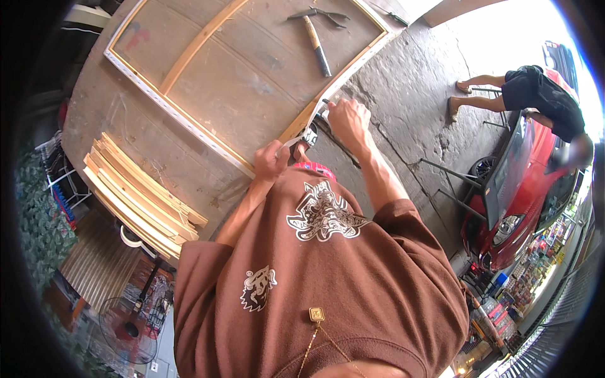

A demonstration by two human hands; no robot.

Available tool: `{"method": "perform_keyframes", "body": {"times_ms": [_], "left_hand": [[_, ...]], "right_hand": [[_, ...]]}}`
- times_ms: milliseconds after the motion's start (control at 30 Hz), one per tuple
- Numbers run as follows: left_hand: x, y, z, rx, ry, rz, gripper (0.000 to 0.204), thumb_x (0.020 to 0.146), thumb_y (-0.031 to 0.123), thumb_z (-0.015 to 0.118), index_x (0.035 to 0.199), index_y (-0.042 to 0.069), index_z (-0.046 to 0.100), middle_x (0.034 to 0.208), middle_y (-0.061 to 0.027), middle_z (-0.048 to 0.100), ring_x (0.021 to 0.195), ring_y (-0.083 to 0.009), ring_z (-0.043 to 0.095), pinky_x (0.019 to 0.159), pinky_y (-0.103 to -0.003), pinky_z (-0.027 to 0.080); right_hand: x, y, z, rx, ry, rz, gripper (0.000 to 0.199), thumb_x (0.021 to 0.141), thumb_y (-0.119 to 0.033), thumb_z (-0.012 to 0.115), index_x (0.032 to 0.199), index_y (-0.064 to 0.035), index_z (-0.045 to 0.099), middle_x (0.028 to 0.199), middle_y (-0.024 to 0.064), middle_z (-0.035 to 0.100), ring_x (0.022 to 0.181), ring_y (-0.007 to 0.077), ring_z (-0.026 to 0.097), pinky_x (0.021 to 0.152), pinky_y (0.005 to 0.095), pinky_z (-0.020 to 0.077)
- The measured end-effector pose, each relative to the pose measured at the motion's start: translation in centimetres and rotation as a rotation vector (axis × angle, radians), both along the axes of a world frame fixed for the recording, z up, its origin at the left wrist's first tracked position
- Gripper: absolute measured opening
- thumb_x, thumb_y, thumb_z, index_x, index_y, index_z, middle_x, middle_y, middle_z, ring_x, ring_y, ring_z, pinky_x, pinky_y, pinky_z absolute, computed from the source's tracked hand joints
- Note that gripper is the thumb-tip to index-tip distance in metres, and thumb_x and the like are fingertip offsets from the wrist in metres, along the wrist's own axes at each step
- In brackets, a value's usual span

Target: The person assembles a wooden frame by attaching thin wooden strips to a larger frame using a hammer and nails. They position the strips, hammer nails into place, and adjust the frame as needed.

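A large wooden frame (208, 135) with a crossbar and white material along its outer edges lies on the table before me. At its near right edge, my left hand (271, 159) is closed, pinching a white strip (291, 143) of that edging. My right hand (350, 123) is closed around a small tool (325, 101) with a dark end, just beyond the frame's edge; its kind is mostly hidden by my fingers. Inside the frame lies a hammer (315, 45) with a wood-and-dark handle. Beside its head is a dark pair of pliers (331, 15).
Light wooden slats (135, 195) are stacked on the table's near left. Another dark tool (397, 17) lies by the frame's far right corner. To the right, a person (535, 94) bends over a red car (523, 189) on cracked concrete. A fan (129, 327) stands lower left.
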State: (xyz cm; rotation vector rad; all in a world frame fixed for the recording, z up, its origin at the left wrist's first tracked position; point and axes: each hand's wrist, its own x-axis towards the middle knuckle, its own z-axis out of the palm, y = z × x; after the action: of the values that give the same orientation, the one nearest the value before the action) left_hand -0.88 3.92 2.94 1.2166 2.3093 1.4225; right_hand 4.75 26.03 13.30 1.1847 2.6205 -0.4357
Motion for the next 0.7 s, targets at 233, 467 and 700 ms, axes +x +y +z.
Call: {"method": "perform_keyframes", "body": {"times_ms": [233, 467, 700], "left_hand": [[-0.3, -0.2, 1.2, 0.022, -0.245, -0.005, 0.025, 0.087, 0.023, 0.059, 0.071, 0.004, 0.054, 0.063, -0.0162, 0.055, 0.054, -0.0356, 0.057, 0.048, -0.042, 0.044], [-0.8, -0.1, 2.4, 0.053, -0.221, -0.030, 0.026, 0.088, 0.024, 0.058, 0.070, 0.005, 0.056, 0.063, -0.0132, 0.059, 0.052, -0.0316, 0.059, 0.047, -0.039, 0.046], [-0.7, -0.5, 4.2, 0.056, -0.302, -0.084, 0.024, 0.089, 0.021, 0.056, 0.071, 0.006, 0.057, 0.064, -0.0087, 0.064, 0.051, -0.0271, 0.061, 0.047, -0.036, 0.048]], "right_hand": [[-1.1, -0.6, 0.4, -0.003, -0.096, 0.058, 0.027, 0.085, -0.020, 0.053, 0.079, -0.0005, 0.071, 0.074, 0.0220, 0.066, 0.072, 0.0360, 0.068, 0.065, 0.0460, 0.0517], [-2.0, -0.7, 0.3, 0.011, -0.136, 0.056, 0.034, 0.089, -0.026, 0.053, 0.075, 0.0000, 0.070, 0.075, 0.0226, 0.066, 0.072, 0.0368, 0.067, 0.066, 0.0460, 0.0520], [-2.6, -1.2, 0.7, 0.036, -0.210, 0.116, 0.026, 0.082, -0.021, 0.056, 0.079, -0.0002, 0.070, 0.076, 0.0226, 0.067, 0.073, 0.0365, 0.068, 0.067, 0.0443, 0.0529]]}}
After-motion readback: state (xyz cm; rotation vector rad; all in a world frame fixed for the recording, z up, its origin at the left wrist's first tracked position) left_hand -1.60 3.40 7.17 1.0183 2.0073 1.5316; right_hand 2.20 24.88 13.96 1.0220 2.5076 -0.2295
